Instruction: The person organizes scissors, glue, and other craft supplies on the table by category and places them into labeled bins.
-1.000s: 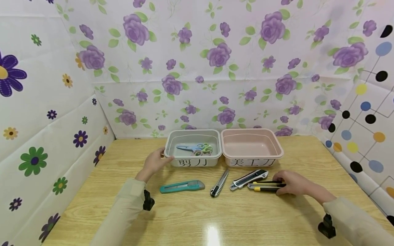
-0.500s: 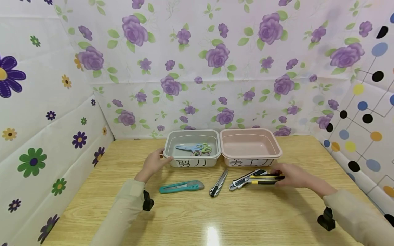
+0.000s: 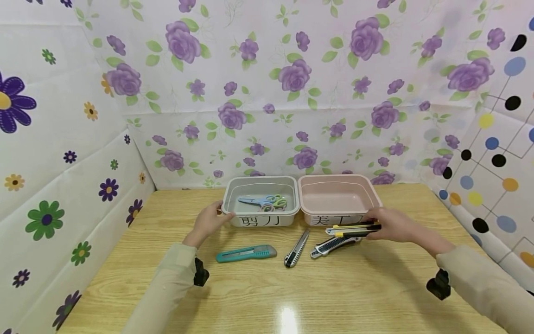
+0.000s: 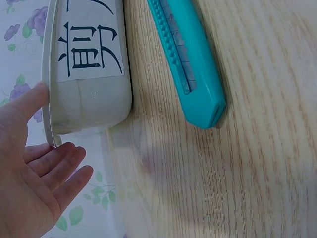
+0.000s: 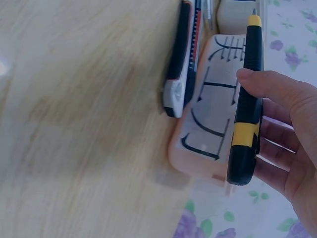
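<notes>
I see the right hand pinching the black-and-yellow cutter, now raised to five o'clock of the pink bin; pickup looks done, clearance hard to judge. Left hand pinches the grey bin at eight o'clock.

right hand: grips black-and-yellow cutter | black-and-white cutter: on wood table, near side of pink bin
</notes>
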Demonstrator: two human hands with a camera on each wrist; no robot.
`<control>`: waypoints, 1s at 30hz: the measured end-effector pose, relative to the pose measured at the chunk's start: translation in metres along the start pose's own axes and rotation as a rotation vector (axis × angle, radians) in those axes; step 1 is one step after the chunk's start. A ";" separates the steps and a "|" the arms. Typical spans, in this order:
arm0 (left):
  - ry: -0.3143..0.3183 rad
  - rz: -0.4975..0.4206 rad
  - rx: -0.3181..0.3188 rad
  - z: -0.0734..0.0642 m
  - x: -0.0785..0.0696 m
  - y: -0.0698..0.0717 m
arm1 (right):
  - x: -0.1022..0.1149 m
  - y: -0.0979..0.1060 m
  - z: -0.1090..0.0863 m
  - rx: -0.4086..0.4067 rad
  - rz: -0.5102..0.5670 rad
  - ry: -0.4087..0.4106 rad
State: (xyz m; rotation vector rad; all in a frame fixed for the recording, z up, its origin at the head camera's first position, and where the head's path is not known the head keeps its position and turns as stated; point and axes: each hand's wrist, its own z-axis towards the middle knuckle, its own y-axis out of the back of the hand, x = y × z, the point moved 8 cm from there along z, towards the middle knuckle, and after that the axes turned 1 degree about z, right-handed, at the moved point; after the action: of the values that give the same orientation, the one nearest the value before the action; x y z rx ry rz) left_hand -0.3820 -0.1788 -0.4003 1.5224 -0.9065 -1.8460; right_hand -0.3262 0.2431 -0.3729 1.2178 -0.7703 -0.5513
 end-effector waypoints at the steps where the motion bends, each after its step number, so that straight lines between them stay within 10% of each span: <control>1: 0.001 0.000 0.001 0.000 0.000 0.000 | 0.000 0.002 0.001 -0.006 -0.006 -0.003; 30: 0.003 0.005 -0.001 0.001 0.000 0.000 | -0.031 0.020 0.048 -0.114 0.082 -0.081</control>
State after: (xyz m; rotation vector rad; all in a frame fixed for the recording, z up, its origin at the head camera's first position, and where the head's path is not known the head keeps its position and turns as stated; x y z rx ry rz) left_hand -0.3827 -0.1786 -0.4000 1.5205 -0.9068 -1.8401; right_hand -0.3830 0.2420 -0.3529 1.0598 -0.8423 -0.5724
